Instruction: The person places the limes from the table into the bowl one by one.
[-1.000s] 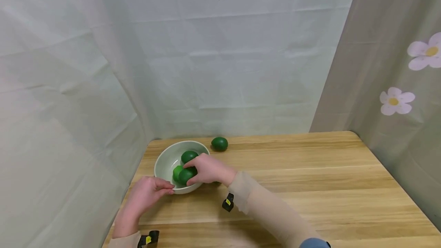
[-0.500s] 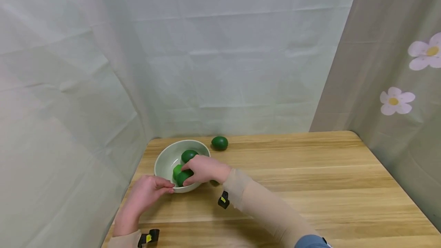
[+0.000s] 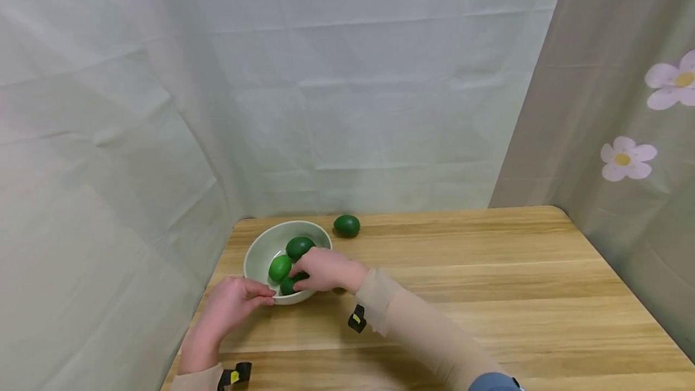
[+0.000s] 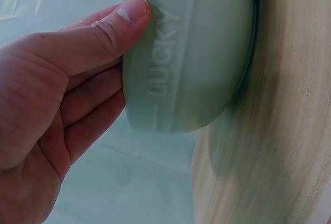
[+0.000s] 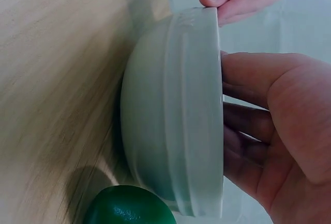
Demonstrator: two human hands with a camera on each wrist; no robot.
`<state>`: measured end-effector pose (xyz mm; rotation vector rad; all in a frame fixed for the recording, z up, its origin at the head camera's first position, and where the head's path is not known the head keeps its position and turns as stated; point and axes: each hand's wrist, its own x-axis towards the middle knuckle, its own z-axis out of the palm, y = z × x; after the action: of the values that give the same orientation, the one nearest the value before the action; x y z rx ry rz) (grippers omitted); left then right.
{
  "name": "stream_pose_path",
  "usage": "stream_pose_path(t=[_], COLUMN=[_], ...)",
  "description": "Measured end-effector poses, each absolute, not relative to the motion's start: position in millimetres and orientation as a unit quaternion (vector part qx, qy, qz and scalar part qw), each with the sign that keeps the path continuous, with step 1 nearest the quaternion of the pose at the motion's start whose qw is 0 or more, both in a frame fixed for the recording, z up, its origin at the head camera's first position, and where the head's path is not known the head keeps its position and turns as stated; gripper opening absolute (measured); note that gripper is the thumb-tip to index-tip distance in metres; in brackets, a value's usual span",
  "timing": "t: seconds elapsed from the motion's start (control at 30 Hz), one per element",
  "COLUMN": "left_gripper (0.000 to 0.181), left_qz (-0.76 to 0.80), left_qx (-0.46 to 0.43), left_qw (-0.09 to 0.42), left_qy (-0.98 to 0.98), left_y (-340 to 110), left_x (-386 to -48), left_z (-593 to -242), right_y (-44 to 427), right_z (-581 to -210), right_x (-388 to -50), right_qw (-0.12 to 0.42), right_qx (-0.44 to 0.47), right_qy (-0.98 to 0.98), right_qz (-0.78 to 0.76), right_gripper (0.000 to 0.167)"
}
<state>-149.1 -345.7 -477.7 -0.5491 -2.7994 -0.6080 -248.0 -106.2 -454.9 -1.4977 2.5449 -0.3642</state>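
Note:
A pale green bowl (image 3: 260, 253) with raised lettering stands at the table's left. My left hand (image 3: 230, 305) pinches its near rim, thumb outside and fingers inside, as the left wrist view (image 4: 51, 79) of that hand shows. My right hand (image 3: 324, 268) reaches over the right rim into the bowl, thumb and fingers around a dark green avocado (image 3: 288, 286). In the right wrist view the bowl wall (image 5: 170, 110) hides those fingertips. Beside the held avocado lie a brighter green lime (image 3: 279, 268) and, behind, another avocado (image 3: 299, 247).
One avocado (image 3: 346, 225) lies on the wooden table (image 3: 461, 258) behind the bowl's right side. Another dark green fruit (image 3: 339, 290) is mostly hidden under my right wrist; a dark green fruit (image 5: 129, 207) shows beside the bowl in the right wrist view. Curtains stand behind.
My right hand has lowered the avocado deeper into the bowl. The lime has shifted slightly and shows more fully. My left hand stays on the rim.

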Motion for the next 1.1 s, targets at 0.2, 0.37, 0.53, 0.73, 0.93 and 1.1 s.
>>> stream_pose_path(t=[0.2, 0.37, 0.53, 0.73, 0.93, 1.1], left_gripper=[0.01, 0.01, 0.009, 0.009, 0.01, 0.01], left_qz=[-0.211, -0.216, -0.218, -0.213, -0.211, -0.214], left_qx=[-0.177, -0.173, -0.172, -0.166, -0.169, -0.169], left_qw=[0.108, 0.109, 0.113, 0.101, 0.108, 0.115], left_qy=[-0.955, -0.955, -0.954, -0.957, -0.957, -0.955], left_y=[-347, -348, -348, -348, -348, -348], left_x=[-147, -146, -145, -145, -145, -146], left_z=[-476, -475, -474, -473, -475, -475], right_y=[-102, -98, -95, -91, -85, -77], right_z=[-457, -455, -454, -456, -458, -455], right_x=[-251, -252, -254, -256, -260, -262], right_qw=[0.071, 0.069, 0.053, 0.04, 0.038, 0.034], right_qx=[-0.504, -0.497, -0.498, -0.501, -0.492, -0.472], right_qy=[0.85, 0.85, 0.847, 0.845, 0.846, 0.848], right_qz=[-0.136, -0.162, -0.179, -0.18, -0.203, -0.239], right_gripper=[0.027, 0.027, 0.024, 0.021, 0.021, 0.021])
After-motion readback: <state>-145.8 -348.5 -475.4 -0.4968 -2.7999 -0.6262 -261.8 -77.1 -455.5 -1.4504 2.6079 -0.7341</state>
